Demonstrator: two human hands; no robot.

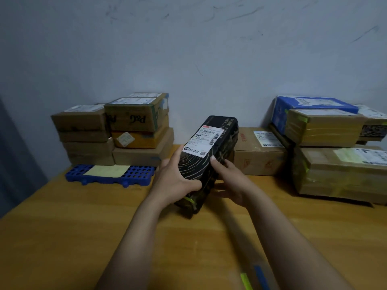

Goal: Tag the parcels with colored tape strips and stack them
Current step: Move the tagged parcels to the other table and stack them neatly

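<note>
One long black cardboard box (196, 166), patterned with pale swirling lines and bearing one white shipping label (204, 141), is being held tilted between two hands over the wooden table (62, 227). The left hand (178, 178) is curling its thumb over the near face, fingers lying pressed along the side; the right hand (230, 183) is pressing its thumb on the top edge, its fingers cupping underneath, mostly hidden. Just below the left thumb, one yellow-green tape strip (189, 200) is wrapping the box's corner. Beyond the left fingers, about seven brown cardboard parcels (129, 120) are sitting stacked behind a blue perforated plastic tray (138, 176); beyond the right fingers, at least five taped parcels (322, 128) are sitting, some cut off.
</note>
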